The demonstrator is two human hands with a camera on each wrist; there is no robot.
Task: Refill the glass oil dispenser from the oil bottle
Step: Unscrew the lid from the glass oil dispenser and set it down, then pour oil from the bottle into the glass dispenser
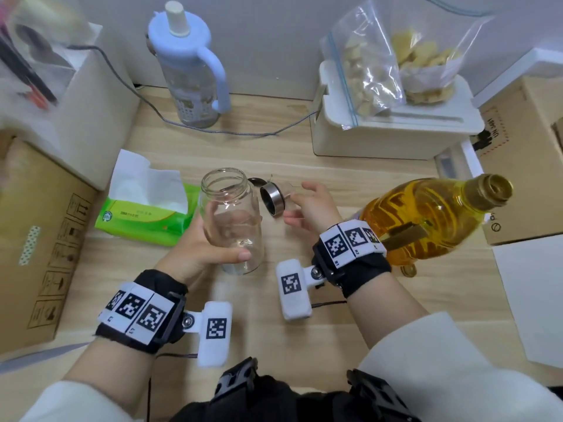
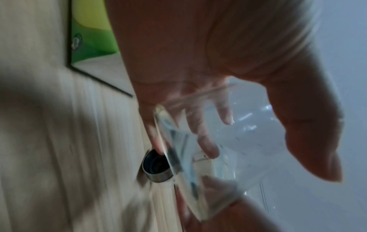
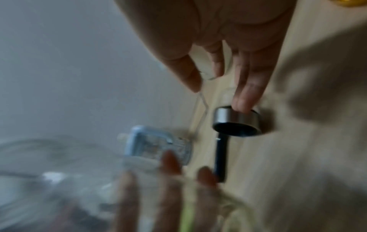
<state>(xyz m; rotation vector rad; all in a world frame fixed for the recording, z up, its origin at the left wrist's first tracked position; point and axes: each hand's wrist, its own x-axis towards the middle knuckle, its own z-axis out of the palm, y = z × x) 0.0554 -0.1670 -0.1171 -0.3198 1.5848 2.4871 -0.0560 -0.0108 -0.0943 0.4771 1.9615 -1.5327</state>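
The glass oil dispenser (image 1: 231,208) is an empty clear jar with an open mouth, standing mid-table. My left hand (image 1: 227,233) grips its lower body, thumb in front; in the left wrist view the dispenser (image 2: 228,157) is blurred. The dispenser's lid (image 1: 272,197), a steel ring with a clear spout and a black lever, lies on the table right of the jar. My right hand (image 1: 300,204) holds the spout between thumb and fingers. In the right wrist view, fingertips (image 3: 244,105) touch the lid's (image 3: 236,122) ring. The oil bottle (image 1: 426,214), full of yellow oil and gold-capped, stands to the right.
A green tissue pack (image 1: 146,214) lies left of the jar. At the back stand a blue water bottle (image 1: 189,71) and a white box (image 1: 393,129) with zip bags on it. Cardboard boxes (image 1: 36,239) flank both sides. A cable (image 1: 213,130) crosses the table behind.
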